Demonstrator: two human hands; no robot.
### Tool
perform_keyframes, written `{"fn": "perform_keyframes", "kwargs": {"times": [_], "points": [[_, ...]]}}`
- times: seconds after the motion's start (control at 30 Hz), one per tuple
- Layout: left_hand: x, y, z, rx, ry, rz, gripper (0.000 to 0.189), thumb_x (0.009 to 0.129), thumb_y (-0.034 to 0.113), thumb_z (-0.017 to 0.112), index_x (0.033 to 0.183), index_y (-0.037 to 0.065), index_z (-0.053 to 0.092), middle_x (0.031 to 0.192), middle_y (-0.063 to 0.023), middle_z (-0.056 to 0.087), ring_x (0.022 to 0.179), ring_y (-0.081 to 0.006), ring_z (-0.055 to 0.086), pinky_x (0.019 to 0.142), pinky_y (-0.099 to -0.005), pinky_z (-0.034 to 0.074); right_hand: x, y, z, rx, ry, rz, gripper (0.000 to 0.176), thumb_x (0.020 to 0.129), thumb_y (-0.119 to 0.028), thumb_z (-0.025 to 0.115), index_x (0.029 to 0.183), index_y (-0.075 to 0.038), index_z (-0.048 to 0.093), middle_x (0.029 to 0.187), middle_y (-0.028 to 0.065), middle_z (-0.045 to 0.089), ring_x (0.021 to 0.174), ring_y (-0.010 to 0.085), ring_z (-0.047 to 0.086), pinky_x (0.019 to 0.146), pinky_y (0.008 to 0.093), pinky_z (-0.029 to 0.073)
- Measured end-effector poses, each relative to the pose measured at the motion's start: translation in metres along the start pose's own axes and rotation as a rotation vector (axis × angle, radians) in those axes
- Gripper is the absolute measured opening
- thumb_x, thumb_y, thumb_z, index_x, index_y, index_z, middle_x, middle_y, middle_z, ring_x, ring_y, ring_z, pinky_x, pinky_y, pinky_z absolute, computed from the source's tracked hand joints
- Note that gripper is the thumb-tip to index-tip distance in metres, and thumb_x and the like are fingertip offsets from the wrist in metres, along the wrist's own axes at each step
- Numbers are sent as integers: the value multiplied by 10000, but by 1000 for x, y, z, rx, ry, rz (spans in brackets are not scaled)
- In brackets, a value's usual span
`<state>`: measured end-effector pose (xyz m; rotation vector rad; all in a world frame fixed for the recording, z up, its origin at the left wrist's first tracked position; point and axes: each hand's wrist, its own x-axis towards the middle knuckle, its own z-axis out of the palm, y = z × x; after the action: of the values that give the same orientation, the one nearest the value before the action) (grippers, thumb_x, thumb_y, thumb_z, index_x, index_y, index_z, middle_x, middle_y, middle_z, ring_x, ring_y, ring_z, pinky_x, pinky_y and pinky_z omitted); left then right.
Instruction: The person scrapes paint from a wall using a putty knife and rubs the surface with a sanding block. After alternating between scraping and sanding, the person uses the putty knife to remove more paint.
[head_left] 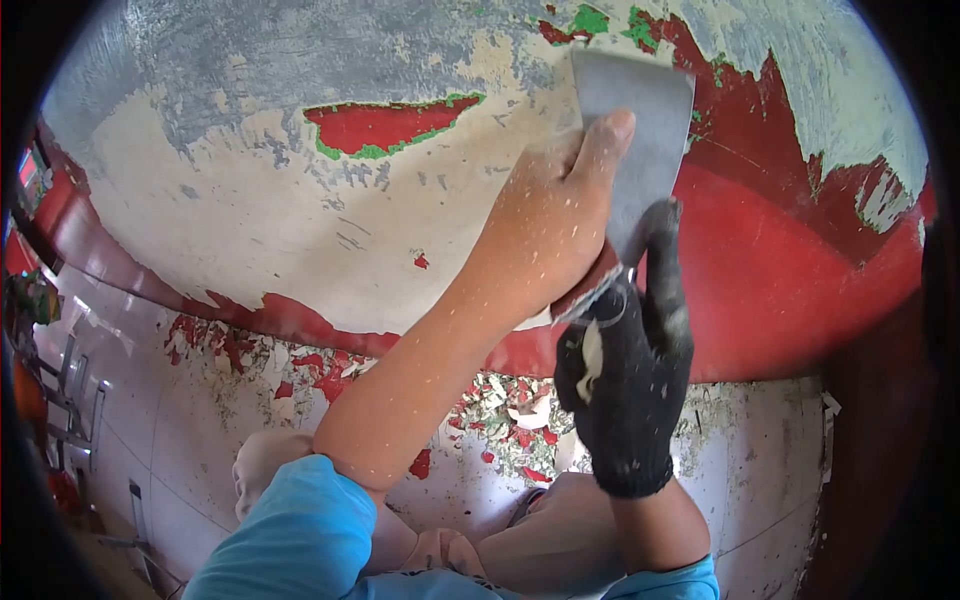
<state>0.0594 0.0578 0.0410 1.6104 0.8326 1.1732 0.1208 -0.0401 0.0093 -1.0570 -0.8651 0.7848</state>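
A wide metal scraper (645,130) points up against the peeling painted surface (420,220), its blade edge near the border of pale filler and red paint. My bare left hand (560,205) is closed around it, thumb lying flat on the blade. Below, my right hand (632,375) wears a black glove and wraps the scraper's lower end, one finger stretched along the blade. Between the hands shows a dark red piece (588,290) with a pale edge. The handle is mostly hidden by the hands. Small flecks lie on my left forearm.
Red and pale paint flakes (510,420) cover the tiled floor (160,430) under the surface. A red patch (390,125) edged in green lies left of the scraper. Metal-legged furniture (75,400) stands at the far left. My bent knees are below the surface.
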Motion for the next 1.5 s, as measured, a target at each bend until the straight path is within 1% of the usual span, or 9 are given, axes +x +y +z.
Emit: {"fn": "perform_keyframes", "kwargs": {"times": [0.27,0.4,0.5,0.73,0.8,0.93,1.1,1.27,1.5], "points": [[-4,6,0,-1,-7,-51,560,936,461,395,792,-58,548,583,-203,488,593,-257,520,654,-424,419,4,-2,-3,-228,-62,-143,585,946,-56,437,1457,-48,153,669,0,492,470,23,416,408,196,351],[13,13,-9,59,-56,45,654,874,595,461,995,-26,625,507,-55,529,448,-137,536,485,-261,439,7,-10,1,-5,-35,-37,483,841,2,500,1313,-20,398,1161,151,412,678,118,568,545,239,450],[4,11,-3,26,-33,45,593,900,529,429,900,-42,592,566,-145,530,540,-236,543,583,-359,440,3,-8,-4,197,-13,98,519,782,62,540,1292,-9,473,1409,211,377,800,157,635,640,251,498],[3,28,-6,-44,-95,-160,550,932,459,397,812,-48,575,679,-231,564,678,-304,577,683,-412,436,0,0,-3,54,-15,0,559,900,-7,461,1414,-46,245,861,56,470,512,66,484,413,214,380],[2,6,-2,93,60,204,553,938,461,395,768,-38,561,594,-157,552,621,-212,575,642,-394,434,-1,1,-1,15,-28,-49,581,939,-30,435,1455,-58,168,679,5,501,416,36,434,338,201,341],[-2,26,-15,-39,-136,-218,545,934,468,412,792,-31,578,606,-130,558,633,-207,572,653,-361,439,3,0,-2,7,-25,-14,589,930,-78,472,1454,-79,203,728,26,563,464,35,473,375,186,354],[5,-14,-4,-127,44,48,598,866,576,498,949,-4,617,394,-11,403,306,-97,366,356,-262,288,-1,-1,4,-85,-34,-4,587,936,-119,476,1455,-81,203,724,40,574,428,33,442,372,190,337],[-4,-5,-7,9,35,-44,597,919,514,412,759,-46,539,570,-132,489,595,-198,490,638,-369,419,-1,1,2,-140,2,-31,551,903,-8,496,1412,12,285,711,-22,502,540,10,421,467,185,359],[4,4,-10,-48,52,72,627,920,526,393,802,-72,544,611,-189,513,595,-295,479,675,-403,422,10,-4,12,-3,-41,-111,552,899,8,496,1412,10,291,731,-24,515,574,23,437,506,177,368]]}}
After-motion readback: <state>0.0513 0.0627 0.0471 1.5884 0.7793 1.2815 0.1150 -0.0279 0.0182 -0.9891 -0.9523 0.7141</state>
